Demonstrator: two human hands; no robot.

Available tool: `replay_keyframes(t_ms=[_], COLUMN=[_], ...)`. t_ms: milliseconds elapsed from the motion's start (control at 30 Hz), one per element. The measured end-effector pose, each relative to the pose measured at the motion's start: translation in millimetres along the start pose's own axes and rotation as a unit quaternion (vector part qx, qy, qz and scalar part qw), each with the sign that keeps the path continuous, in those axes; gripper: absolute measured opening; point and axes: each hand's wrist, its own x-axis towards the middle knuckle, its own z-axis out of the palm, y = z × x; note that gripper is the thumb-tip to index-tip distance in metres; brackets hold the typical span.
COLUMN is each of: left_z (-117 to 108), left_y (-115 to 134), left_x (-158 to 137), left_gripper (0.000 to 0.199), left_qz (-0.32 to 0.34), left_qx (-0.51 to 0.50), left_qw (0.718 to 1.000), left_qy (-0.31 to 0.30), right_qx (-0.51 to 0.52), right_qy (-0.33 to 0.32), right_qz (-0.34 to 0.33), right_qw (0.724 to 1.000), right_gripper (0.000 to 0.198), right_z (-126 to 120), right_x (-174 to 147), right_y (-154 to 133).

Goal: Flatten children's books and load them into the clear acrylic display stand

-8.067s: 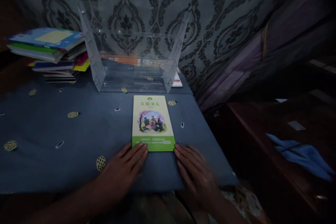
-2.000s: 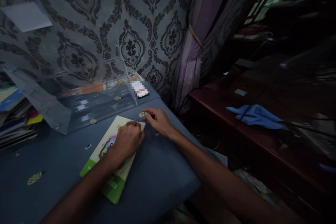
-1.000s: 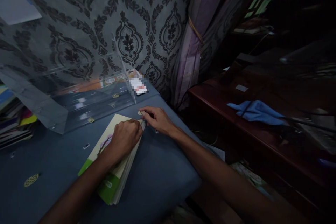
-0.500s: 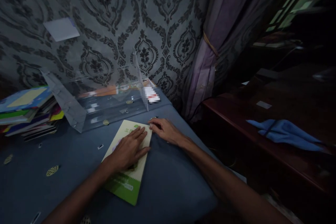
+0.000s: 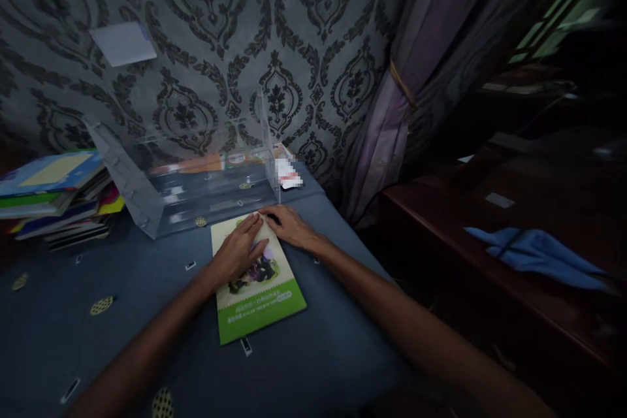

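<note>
A thin book (image 5: pixel 262 290) with a cream and green cover lies flat on the blue cloth of the table (image 5: pixel 161 313). My left hand (image 5: pixel 238 251) rests over the upper left of its cover, fingers stretched out and flat. At the top right corner is my right hand (image 5: pixel 290 227), its fingers curled and closed around that corner. Beyond both hands stands a clear plastic rack (image 5: pixel 140 199) with upright end panels.
A stack of books (image 5: pixel 59 199) lies left of the rack. Behind its right end is a small box with white on it (image 5: pixel 288 171). A patterned wall (image 5: pixel 206 26) and tied purple curtain (image 5: pixel 386 117) border the table. Blue cloth (image 5: pixel 533 255) lies on dark red furniture to the right.
The book has turned counterclockwise at its top, its lower end swinging right, and more of its cover shows. My right hand has shifted left along with its top corner.
</note>
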Motion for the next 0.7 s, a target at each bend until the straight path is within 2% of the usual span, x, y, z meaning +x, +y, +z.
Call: replay_keyframes(t_ms=[100,233,300,367,467,700], left_z=[-13,-33,-36,-34,-27,-23], left_y=[15,50,64,73,78,82], left_x=[-15,-46,-59,-67,-73,-76], left_gripper=[0.051,0.058,0.064,0.064,0.054,0.036], left_qz=[0.024,0.071,0.091,0.101,0.106,0.117], left_qx=[-0.009,-0.018,-0.007,0.015,0.046,0.035], left_qw=[0.999,0.993,0.990,0.990,0.990,0.992], left_qy=[-0.037,-0.096,-0.106,-0.098,-0.074,-0.014], right_qx=[0.009,0.010,0.002,-0.005,-0.004,0.067], right_qy=[-0.004,-0.005,-0.002,0.004,0.006,-0.002], right_qz=[-0.018,-0.025,-0.026,-0.027,-0.024,-0.018], right_qw=[1.000,1.000,1.000,1.000,1.000,0.998], right_gripper=[0.037,0.040,0.040,0.040,0.039,0.035], right_z=[3,7,9,11,9,-11], right_x=[-4,-8,-10,-15,-29,-89], right_y=[6,9,9,8,1,-29])
